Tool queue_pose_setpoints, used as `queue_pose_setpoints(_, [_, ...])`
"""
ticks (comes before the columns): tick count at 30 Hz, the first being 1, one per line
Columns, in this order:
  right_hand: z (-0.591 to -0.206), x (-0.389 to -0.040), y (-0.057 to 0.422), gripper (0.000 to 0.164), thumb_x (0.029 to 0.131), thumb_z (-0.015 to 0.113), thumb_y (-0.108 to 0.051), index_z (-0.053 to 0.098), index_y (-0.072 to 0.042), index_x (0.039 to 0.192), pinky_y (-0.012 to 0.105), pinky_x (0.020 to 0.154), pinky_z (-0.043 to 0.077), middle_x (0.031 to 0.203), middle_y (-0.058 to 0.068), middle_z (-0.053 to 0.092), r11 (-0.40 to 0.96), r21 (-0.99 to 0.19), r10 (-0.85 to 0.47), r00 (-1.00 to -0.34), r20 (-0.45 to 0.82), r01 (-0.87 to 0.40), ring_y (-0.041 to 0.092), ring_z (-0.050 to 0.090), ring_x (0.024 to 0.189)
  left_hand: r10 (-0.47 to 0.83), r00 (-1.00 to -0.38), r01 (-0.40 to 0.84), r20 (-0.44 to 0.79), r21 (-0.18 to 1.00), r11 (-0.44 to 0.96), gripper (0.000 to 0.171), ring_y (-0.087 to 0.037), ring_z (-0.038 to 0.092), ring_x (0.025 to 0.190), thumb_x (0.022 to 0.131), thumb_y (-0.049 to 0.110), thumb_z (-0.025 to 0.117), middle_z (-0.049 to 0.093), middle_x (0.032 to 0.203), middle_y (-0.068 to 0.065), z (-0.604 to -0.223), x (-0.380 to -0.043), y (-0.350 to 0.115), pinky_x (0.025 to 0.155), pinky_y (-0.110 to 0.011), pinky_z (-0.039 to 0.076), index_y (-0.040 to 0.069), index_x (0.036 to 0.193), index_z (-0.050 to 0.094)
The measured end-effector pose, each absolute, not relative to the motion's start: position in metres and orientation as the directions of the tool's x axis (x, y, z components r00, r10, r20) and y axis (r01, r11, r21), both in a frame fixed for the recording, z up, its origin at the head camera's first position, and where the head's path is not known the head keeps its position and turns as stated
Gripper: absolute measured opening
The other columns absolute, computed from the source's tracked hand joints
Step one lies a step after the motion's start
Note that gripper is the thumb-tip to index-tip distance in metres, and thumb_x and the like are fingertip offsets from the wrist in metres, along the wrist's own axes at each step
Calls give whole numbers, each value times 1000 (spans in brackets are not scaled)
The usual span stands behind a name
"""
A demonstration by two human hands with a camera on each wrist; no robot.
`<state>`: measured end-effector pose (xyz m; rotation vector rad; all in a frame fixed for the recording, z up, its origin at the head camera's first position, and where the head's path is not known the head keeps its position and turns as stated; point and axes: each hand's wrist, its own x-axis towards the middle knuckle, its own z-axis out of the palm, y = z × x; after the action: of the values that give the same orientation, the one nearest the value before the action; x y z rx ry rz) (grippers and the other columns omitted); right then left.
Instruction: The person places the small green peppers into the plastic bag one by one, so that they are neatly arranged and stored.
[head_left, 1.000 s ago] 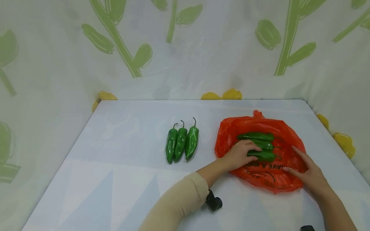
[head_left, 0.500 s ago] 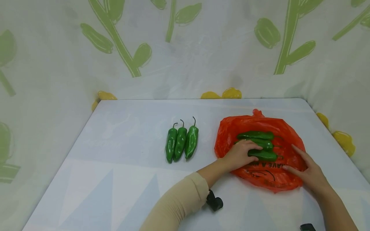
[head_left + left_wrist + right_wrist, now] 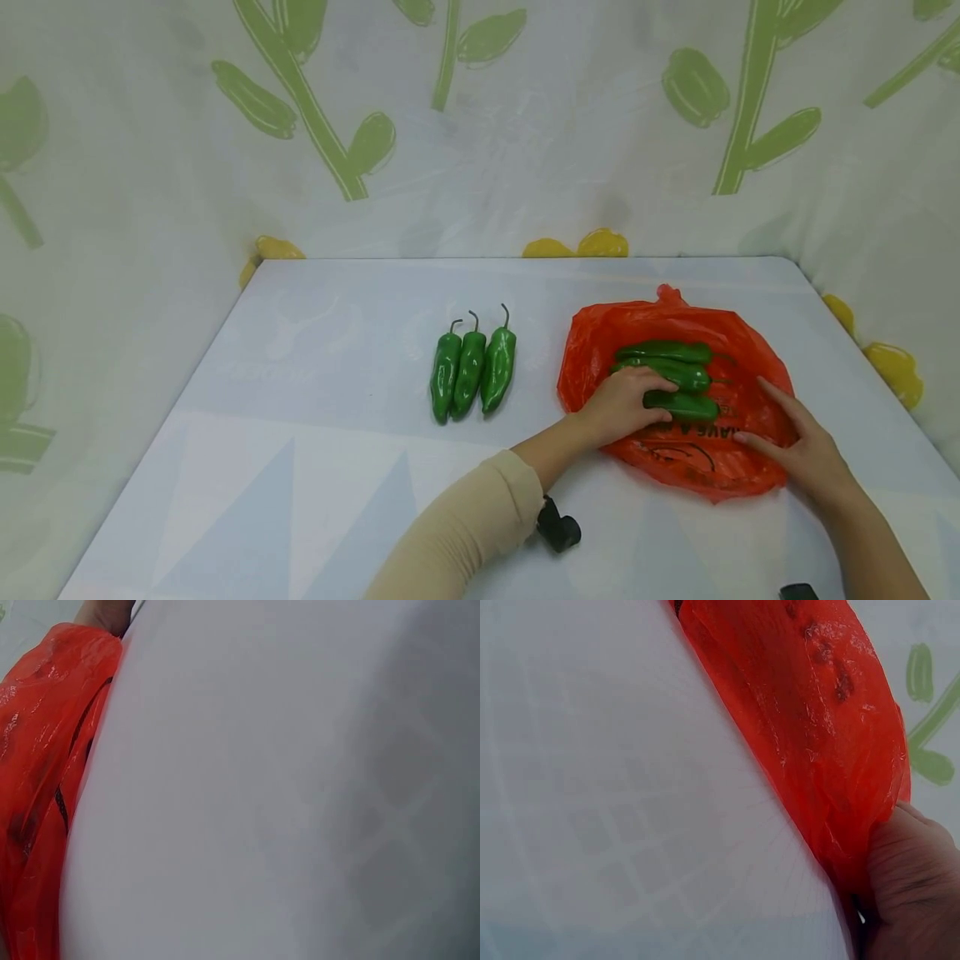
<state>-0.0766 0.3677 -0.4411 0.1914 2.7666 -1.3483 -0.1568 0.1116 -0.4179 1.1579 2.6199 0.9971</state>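
Three green chili peppers (image 3: 667, 375) lie side by side inside a red plastic bag (image 3: 750, 333). My left hand (image 3: 622, 400) reaches over the bag's near-left rim and pinches the nearest pepper (image 3: 686, 407) between thumb and fingers. At the bag's right side, my right hand (image 3: 813, 458) has its thumb and forefinger spread over the inner surface, touching the plastic. The right wrist view shows part of that hand (image 3: 915, 877) against the bag's outer side (image 3: 802, 735). Most of my left hand is hidden from the left wrist view, where the bag (image 3: 45, 750) fills the left edge.
Three more green chili peppers (image 3: 471, 373) lie on the white table (image 3: 300, 375), left of the bag, stems pointing away. Small black devices (image 3: 558, 527) sit by both wrists. A leaf-patterned curtain (image 3: 525, 167) stands behind the table.
The nearest pepper in the bag has shifted slightly, and its stem no longer shows clearly. The middle pepper shows a little more. Both hands stay almost where they were.
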Motion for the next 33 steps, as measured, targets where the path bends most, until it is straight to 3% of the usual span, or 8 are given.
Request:
queue_pose_setpoints(12, [-440,-76,367,87,88,67,-30,8,-30,153,71,102,8,155,25,4,619,-776,87,-992,-87,122,49,-2,139,674,-727,576,132,651,494,44,-7,50,119,84,27,72,60,125,4,-418,-156,110,98,-12,35,19,126,62])
queue_pose_setpoints(17, [-440,-77,367,86,89,66,-30,7,-34,152,72,101,9,156,24,1,601,-786,91,-989,-114,146,49,-3,139,673,-730,553,114,677,485,47,-8,49,119,84,26,72,59,128,2,-413,-157,103,98,-13,36,17,128,60])
queue_pose_setpoints(33, [-440,-76,367,86,88,67,-29,8,-34,152,70,102,9,155,25,4,596,-791,89,-991,-101,134,48,-1,139,624,-756,481,199,815,323,57,-8,54,113,81,20,75,60,124,-1,-409,-155,68,91,-14,44,10,133,55])
